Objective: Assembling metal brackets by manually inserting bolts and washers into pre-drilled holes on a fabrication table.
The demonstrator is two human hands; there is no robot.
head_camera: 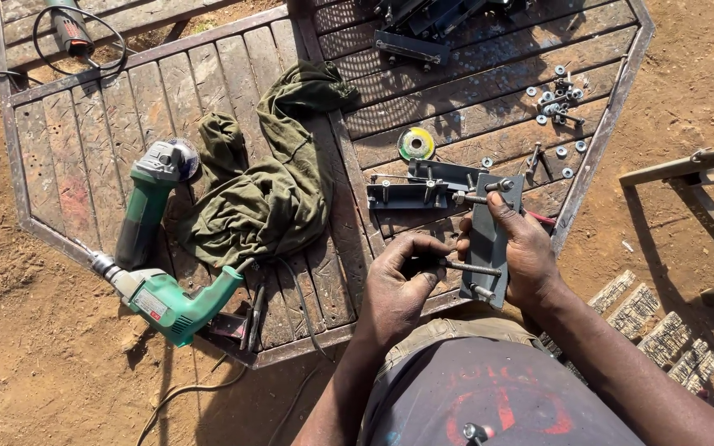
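My right hand [524, 248] grips a flat grey metal bracket [489, 239] held upright over the wooden table top, thumb on its upper face. Several bolts pass through the bracket. My left hand [401, 281] pinches the end of one long bolt [468, 268] sticking out of the bracket's left side. Just beyond lies a second grey bracket [411, 194] with bolts standing in it.
A green electric drill [167, 299] and a green angle grinder [152, 194] lie at the left beside an olive cloth [270, 186]. A grinding disc [416, 144], loose nuts and washers [557, 95], and more metal parts [419, 29] sit further back. Metal frames [704, 169] stand on the dirt at right.
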